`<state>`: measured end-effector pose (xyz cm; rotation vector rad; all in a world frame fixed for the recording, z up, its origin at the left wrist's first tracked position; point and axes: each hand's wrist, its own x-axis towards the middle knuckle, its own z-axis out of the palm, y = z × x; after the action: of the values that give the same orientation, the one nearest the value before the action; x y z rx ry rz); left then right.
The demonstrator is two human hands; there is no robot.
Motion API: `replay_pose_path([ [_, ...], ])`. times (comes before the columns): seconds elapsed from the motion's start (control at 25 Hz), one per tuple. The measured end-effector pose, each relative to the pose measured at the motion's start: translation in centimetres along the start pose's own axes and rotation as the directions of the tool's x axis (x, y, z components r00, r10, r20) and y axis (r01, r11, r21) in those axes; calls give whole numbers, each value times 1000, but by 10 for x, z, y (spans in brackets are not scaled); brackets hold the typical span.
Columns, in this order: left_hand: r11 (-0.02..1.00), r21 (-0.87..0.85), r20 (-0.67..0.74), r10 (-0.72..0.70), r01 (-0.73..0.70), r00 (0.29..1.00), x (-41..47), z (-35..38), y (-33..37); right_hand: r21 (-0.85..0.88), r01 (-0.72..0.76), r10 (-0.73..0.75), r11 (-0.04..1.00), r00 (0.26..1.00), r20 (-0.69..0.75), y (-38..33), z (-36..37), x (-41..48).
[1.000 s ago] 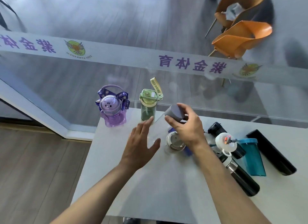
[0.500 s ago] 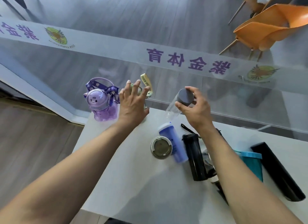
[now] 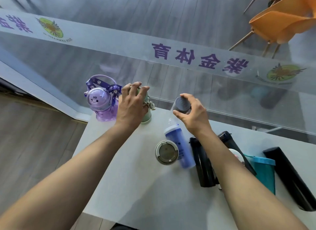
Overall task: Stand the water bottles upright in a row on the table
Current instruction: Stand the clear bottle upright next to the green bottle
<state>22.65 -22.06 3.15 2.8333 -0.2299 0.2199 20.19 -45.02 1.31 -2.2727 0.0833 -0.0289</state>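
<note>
A purple bottle (image 3: 104, 103) with a strap stands upright at the table's far left corner. Beside it stands a green bottle (image 3: 145, 116); my left hand (image 3: 132, 104) is closed over its top. My right hand (image 3: 192, 116) grips the grey cap of a clear bottle (image 3: 182, 104), upright near the far edge. A blue bottle (image 3: 179, 144) lies on its side in front of it. A bottle with a round silver lid (image 3: 166, 152) stands upright next to the blue one. Black bottles (image 3: 202, 163) and a teal bottle (image 3: 264, 171) lie flat at the right.
The white table (image 3: 130, 178) ends close to the purple bottle on the left, with wood floor below. A glass wall with a printed band (image 3: 171, 50) runs right behind the far edge. An orange chair (image 3: 282, 22) stands beyond the glass.
My left hand has closed down onto the green bottle's top. My right hand holds the clear bottle in about the same place. The view has shifted slightly.
</note>
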Motion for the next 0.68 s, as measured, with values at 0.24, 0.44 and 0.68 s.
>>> replay_pose_path([
  [0.24, 1000, -15, 37, -5, 5, 999, -1, 1, -1, 24, -50, 49, 998, 997, 57, 4, 9, -21],
  [0.44, 999, -25, 38, -22, 23, 999, -12, -4, 0, 28, -56, 54, 998, 998, 42, 1, 13, -17],
  [0.68, 1000, 12, -40, -17, 17, 999, -62, -12, 14, 3, -58, 58, 998, 998, 31, -1, 17, -9],
])
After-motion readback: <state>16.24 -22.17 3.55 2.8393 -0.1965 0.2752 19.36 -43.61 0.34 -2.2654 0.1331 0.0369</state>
